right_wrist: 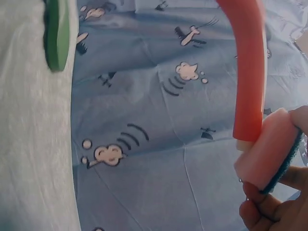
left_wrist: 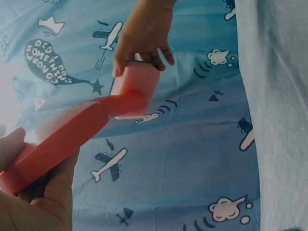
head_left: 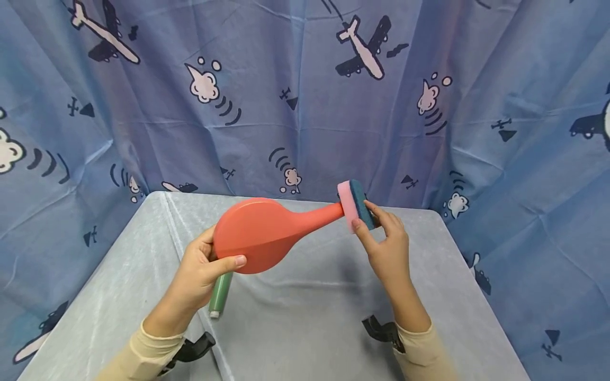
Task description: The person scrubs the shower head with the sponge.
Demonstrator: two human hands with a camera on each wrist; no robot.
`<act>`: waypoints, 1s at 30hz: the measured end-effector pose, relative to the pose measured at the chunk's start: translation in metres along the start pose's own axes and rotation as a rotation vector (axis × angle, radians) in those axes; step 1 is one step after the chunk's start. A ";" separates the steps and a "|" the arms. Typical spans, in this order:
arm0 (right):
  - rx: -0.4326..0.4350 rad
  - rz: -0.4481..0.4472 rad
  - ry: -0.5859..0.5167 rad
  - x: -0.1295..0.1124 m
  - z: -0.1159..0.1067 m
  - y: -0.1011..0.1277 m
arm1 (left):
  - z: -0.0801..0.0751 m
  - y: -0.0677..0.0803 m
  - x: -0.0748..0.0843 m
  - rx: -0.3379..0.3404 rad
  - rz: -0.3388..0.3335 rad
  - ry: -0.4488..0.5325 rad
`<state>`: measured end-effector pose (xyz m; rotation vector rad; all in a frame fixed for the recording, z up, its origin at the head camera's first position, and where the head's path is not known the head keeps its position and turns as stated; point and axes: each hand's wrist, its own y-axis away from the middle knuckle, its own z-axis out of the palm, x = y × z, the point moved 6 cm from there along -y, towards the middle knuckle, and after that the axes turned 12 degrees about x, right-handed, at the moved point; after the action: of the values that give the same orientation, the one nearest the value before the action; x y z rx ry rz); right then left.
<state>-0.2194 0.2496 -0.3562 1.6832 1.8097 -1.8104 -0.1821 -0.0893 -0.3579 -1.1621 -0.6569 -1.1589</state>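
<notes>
Paddle: a red, flat-headed paddle (head_left: 259,233) with a tapering handle was held in the air above the desk (head_left: 333,317), its head toward the person's left and its handle end pointing at the sponge (head_left: 355,205).
Paddle handling: it was judged stiff, smooth plastic, light for its size and likely somewhat slippery; the rim of the broad head was judged the steadiest place to be gripped, the thin handle giving less purchase.
Left hand: the left hand (head_left: 200,270) was curled round the lower rim of the paddle's head, thumb laid across the front face, fingers hidden behind it.
Sponge: a pink sponge with a dark teal scouring layer was held against the paddle's handle end, pink side touching it.
Sponge handling: it was judged soft, light and compressible, best pinched across its narrow sides.
Right hand: the right hand (head_left: 388,246) was pinching the sponge between thumb and fingertips, just beyond the paddle's handle end.
Green tube: a green cylindrical object (head_left: 220,293) lay on the desk below the paddle's head, partly hidden by the left hand; what it was could not be told.
Backdrop: a blue cloth printed with aeroplanes and clouds (head_left: 305,95) hung behind the paddle.
</notes>
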 end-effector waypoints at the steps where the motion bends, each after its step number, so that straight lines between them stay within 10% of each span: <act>1: -0.021 0.036 -0.034 0.002 0.000 -0.001 | -0.001 0.000 0.001 0.003 0.005 0.007; 9: -0.104 0.322 -0.385 0.006 0.001 0.002 | -0.009 -0.003 0.006 0.035 0.071 0.117; 14: -0.067 0.346 -0.530 0.002 -0.001 0.003 | -0.009 -0.006 0.006 0.039 0.145 0.237; 24: 0.107 -0.222 -0.020 -0.032 0.003 0.018 | -0.008 -0.002 0.017 -0.027 0.350 0.184; 30: -0.052 -0.371 -0.136 -0.057 0.022 0.042 | -0.007 -0.003 0.015 -0.056 0.394 0.013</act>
<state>-0.1811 0.1866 -0.3510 1.2341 2.1983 -1.9299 -0.1808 -0.1009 -0.3455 -1.2635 -0.3644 -0.8527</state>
